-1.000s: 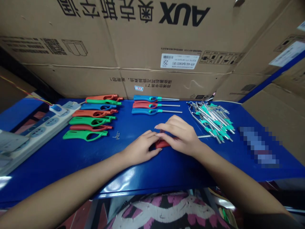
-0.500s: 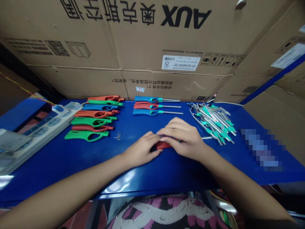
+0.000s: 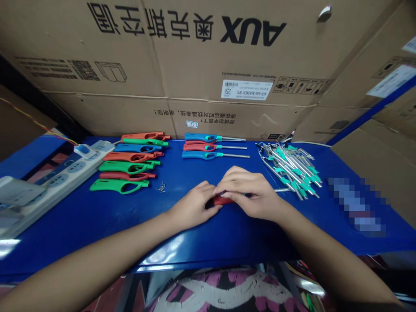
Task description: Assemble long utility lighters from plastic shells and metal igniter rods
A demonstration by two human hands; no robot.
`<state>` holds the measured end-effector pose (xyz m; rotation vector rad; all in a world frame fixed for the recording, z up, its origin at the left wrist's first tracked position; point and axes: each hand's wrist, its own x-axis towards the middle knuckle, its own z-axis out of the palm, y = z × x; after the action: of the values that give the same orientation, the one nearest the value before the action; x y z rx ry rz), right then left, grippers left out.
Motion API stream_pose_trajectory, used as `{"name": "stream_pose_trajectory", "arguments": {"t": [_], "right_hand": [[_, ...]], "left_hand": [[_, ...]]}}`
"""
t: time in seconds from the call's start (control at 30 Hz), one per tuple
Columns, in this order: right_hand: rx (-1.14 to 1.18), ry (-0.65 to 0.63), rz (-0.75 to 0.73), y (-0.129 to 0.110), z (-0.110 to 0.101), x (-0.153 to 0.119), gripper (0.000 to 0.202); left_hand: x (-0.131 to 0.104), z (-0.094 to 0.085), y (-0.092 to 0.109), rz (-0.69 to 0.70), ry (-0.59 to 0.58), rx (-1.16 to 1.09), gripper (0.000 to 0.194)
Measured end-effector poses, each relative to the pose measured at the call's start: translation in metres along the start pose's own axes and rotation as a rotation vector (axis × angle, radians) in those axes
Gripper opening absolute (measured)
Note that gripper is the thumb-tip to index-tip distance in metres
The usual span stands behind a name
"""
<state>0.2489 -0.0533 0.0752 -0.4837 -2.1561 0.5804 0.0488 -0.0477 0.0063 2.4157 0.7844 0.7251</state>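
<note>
A red lighter point(image 3: 223, 200) lies under both my hands near the middle of the blue table, largely covered by fingers. Its metal tube point(image 3: 283, 190) pokes out to the right, past my right hand. My left hand point(image 3: 196, 206) is closed round the handle's left end. Over the body curls my right hand point(image 3: 249, 193), its thumb and fingers pressed on the red part. Beyond them, blue and red lighters with metal tubes point(image 3: 208, 147) lie in a stack of rows. Left of my hands is a small heap of screws or pins point(image 3: 161, 187).
Several tubeless handles point(image 3: 126, 165) in orange, green, blue and red lie at left beside a white power strip point(image 3: 69, 175). Metal tubes with teal parts point(image 3: 289, 167) are piled at right, near a blurred patch point(image 3: 355, 207). A cardboard box point(image 3: 195, 65) walls the back.
The view has tilted slightly, so everything sits a little lower. My right hand's fingers have shifted slightly over the red lighter; my left hand stays in its place on it.
</note>
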Motion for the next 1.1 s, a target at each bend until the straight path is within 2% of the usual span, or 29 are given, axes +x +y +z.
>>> {"name": "stream_pose_trajectory", "arguments": {"t": [0.23, 0.43, 0.53, 0.63, 0.73, 0.83, 0.97, 1.1], "right_hand": [[-0.140, 0.061, -0.070, -0.001, 0.005, -0.002, 0.020], [-0.198, 0.062, -0.092, -0.005, 0.011, -0.004, 0.022], [-0.186, 0.102, -0.062, -0.011, 0.000, -0.001, 0.018], [-0.367, 0.248, 0.038, -0.008, -0.023, -0.003, 0.014], [-0.657, 0.329, -0.005, 0.010, -0.050, -0.012, 0.015], [-0.841, 0.351, 0.101, 0.036, -0.068, -0.026, 0.013], [-0.864, 0.453, 0.249, 0.061, -0.075, -0.042, 0.011], [-0.795, 0.471, 0.342, 0.065, -0.077, -0.048, 0.010]], "left_hand": [[0.000, 0.004, 0.002, 0.002, 0.037, -0.007, 0.002], [0.000, 0.003, 0.004, -0.001, 0.031, 0.052, 0.002], [0.002, -0.011, 0.008, -0.022, -0.049, 0.109, 0.019], [0.000, -0.031, 0.010, -0.089, -0.150, 0.254, 0.035], [-0.006, -0.046, 0.009, -0.145, -0.199, 0.407, 0.028], [-0.010, -0.056, 0.005, -0.133, -0.213, 0.464, 0.026], [-0.008, -0.074, -0.006, -0.096, -0.169, 0.509, 0.029], [-0.003, -0.094, -0.017, -0.048, -0.174, 0.477, 0.027]]}}
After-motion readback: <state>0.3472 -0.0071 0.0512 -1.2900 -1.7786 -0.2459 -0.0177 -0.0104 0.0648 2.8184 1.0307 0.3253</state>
